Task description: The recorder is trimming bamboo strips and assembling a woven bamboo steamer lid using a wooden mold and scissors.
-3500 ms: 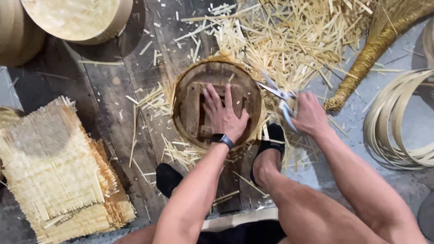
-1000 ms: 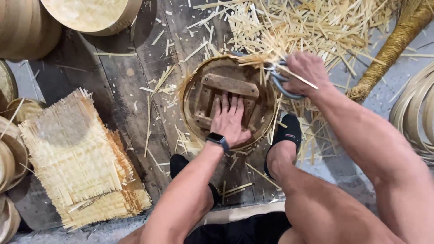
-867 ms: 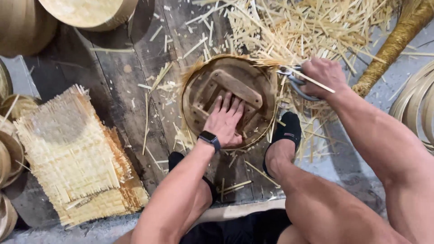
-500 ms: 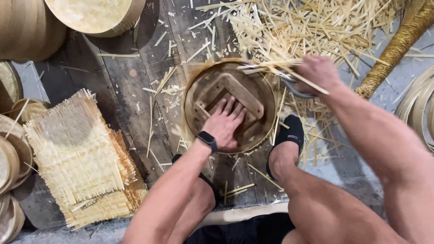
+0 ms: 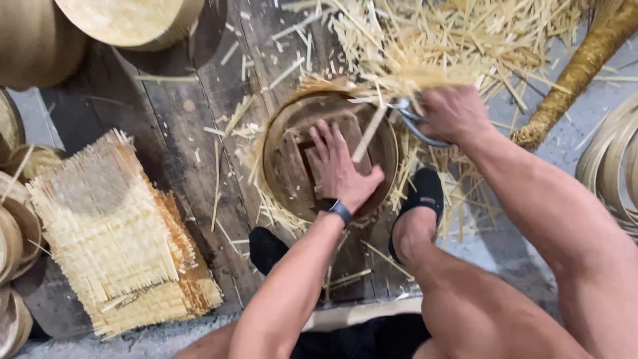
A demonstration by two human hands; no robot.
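Observation:
My left hand (image 5: 340, 166) presses flat, fingers spread, on the wooden block inside a round bamboo steamer frame (image 5: 282, 143) that lies on a dark wooden board. A woven bamboo mat sticks out from under the frame's rim as frayed strips (image 5: 319, 85). My right hand (image 5: 452, 113) grips metal scissors (image 5: 411, 119) at the frame's upper right edge, among the protruding strips. A dark watch is on my left wrist (image 5: 340, 211). My feet in black socks (image 5: 419, 199) rest just below the frame.
A stack of square woven bamboo mats (image 5: 113, 226) lies at left. Round bamboo lids (image 5: 126, 20) sit at top left, more rims (image 5: 13, 226) at the far left edge. A heap of cut bamboo slivers (image 5: 465, 33) covers the top. Bamboo hoops (image 5: 611, 159) lie right, beside a bound bundle (image 5: 578, 73).
The frame has been turned under my left hand, which shifted from pointing up-right to lying flatter across the block. My right hand with the scissors stayed at the upper right rim, cutting strips.

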